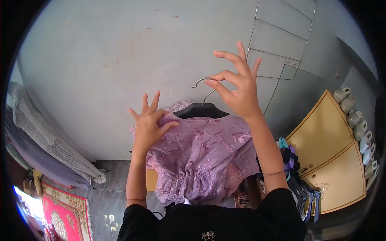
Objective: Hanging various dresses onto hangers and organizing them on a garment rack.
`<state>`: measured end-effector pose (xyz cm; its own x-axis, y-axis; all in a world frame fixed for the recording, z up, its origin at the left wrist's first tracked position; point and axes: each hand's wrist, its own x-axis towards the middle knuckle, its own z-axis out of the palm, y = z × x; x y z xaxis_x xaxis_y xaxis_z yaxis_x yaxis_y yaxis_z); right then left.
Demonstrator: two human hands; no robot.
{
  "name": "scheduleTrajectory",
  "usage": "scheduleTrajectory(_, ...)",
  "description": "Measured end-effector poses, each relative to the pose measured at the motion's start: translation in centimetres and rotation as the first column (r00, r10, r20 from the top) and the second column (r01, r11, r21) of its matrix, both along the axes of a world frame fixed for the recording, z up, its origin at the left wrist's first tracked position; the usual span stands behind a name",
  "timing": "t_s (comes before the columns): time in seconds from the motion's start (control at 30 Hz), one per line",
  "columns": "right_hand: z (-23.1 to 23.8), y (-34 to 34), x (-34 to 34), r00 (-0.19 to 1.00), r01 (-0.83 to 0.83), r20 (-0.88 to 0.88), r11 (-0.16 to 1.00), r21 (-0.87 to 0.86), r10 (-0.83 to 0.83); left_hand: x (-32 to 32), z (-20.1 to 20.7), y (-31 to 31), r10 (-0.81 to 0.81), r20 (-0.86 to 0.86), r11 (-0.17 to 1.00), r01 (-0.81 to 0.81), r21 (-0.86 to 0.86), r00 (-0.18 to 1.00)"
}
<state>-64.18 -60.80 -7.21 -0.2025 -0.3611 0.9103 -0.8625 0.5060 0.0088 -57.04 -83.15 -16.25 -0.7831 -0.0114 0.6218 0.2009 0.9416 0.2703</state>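
A lilac embroidered dress point(197, 148) hangs from a black hanger point(205, 109) in front of me, its fabric gathered lower down. Pinched between thumb and index finger of my right hand point(241, 88) is the hanger's metal hook, and the other fingers are spread upward. My left hand point(148, 128) grips the dress at its left shoulder, beside the hanger's left arm. The left thumb lies over the cloth, the index finger is at the neckline edge, and the remaining fingers point up. Part of the dress's lower end is hidden by my body.
Behind the dress stands a pale wall point(100, 80) with a wire rack point(277, 50) at upper right. A yellow wooden cabinet point(321, 148) with several containers on top is at right, several hangers point(309, 197) beside it. Draped fabrics point(44, 128) and a red rug point(66, 213) lie left.
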Motion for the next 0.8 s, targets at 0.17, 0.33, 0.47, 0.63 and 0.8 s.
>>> scheduleTrajectory(0.17,-1.1,1.9,0.3,0.995,-0.055,0.084,0.998,0.01,0.054,0.8,-1.7,1.1,-0.03,-0.17,0.997,0.018,-0.073,0.985)
scheduleTrajectory(0.33,-5.2,3.9,0.7,0.979,-0.014,0.202,0.997,0.076,-0.002,2.3,-3.0,0.3,0.094,-0.231,0.993,-0.107,-0.042,0.968)
scheduleTrajectory(0.47,-11.2,6.2,-0.7,0.889,0.117,0.431,0.986,0.115,-0.156,2.9,-3.4,-0.2,0.121,-0.187,0.993,-0.119,0.025,0.975)
scheduleTrajectory(0.63,-14.3,5.5,-1.0,0.927,0.157,0.329,0.983,0.096,-0.18,3.4,-3.9,-0.1,0.124,-0.186,0.992,-0.121,0.027,0.975)
scheduleTrajectory(0.8,-15.6,3.3,0.6,0.975,0.117,0.197,0.991,-0.064,-0.103,2.9,-4.4,-0.4,0.089,-0.167,0.996,-0.083,0.042,0.982)
